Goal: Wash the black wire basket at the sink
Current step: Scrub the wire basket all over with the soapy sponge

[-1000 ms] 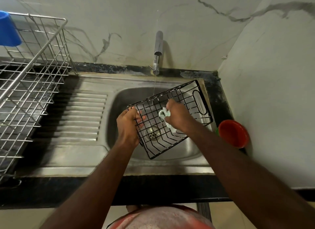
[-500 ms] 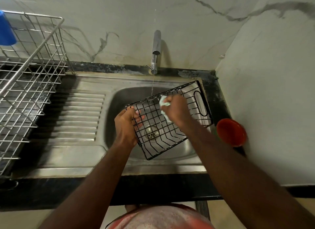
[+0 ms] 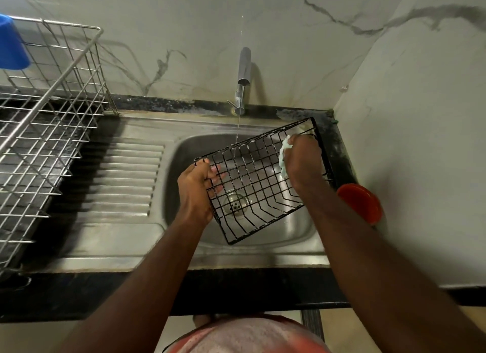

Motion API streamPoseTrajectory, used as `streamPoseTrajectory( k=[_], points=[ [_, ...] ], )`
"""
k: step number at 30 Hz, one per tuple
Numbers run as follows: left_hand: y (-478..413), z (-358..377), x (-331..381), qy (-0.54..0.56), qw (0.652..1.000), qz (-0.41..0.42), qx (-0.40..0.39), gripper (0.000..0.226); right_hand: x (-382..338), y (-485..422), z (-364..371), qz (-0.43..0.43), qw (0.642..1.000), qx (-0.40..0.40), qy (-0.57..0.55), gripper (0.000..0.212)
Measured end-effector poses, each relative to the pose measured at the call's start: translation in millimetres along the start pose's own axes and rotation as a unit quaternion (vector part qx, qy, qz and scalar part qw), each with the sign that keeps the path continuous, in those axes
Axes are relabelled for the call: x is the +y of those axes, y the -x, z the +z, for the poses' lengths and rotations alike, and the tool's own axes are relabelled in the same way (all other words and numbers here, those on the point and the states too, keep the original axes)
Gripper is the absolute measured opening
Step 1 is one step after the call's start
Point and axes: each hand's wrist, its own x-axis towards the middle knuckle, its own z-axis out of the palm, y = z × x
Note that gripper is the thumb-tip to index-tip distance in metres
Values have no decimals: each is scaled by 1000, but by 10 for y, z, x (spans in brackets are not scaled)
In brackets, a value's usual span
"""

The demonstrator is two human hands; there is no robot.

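While right hand (image 3: 302, 161) covers basket (image 3: 251, 180), cloth (image 3: 283, 159) half-hidden.

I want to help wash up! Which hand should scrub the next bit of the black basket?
Probably the right hand: it grips the pale cloth against the black wire basket at its far end. The left hand grips the basket's left edge, holding it tilted over the sink.
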Motion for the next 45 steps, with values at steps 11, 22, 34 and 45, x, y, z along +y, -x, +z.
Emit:
streamPoseTrajectory(
  k=[11, 22, 34, 45],
  points=[
    [11, 125, 57, 12, 1000, 2, -24, 16, -595, 596, 354, -86, 968, -173, -158, 21],
    [38, 116, 119, 7, 999, 20, 27, 16, -208, 512, 160, -211, 937, -251, 123, 20],
    [30, 137, 172, -4, 999, 18, 36, 14, -101, 410, 100, -247, 940, -171, 160, 95],
    [82, 126, 175, -22, 998, 25, 55, 20, -111, 382, 182, -379, 876, -224, 199, 29]
  ],
)
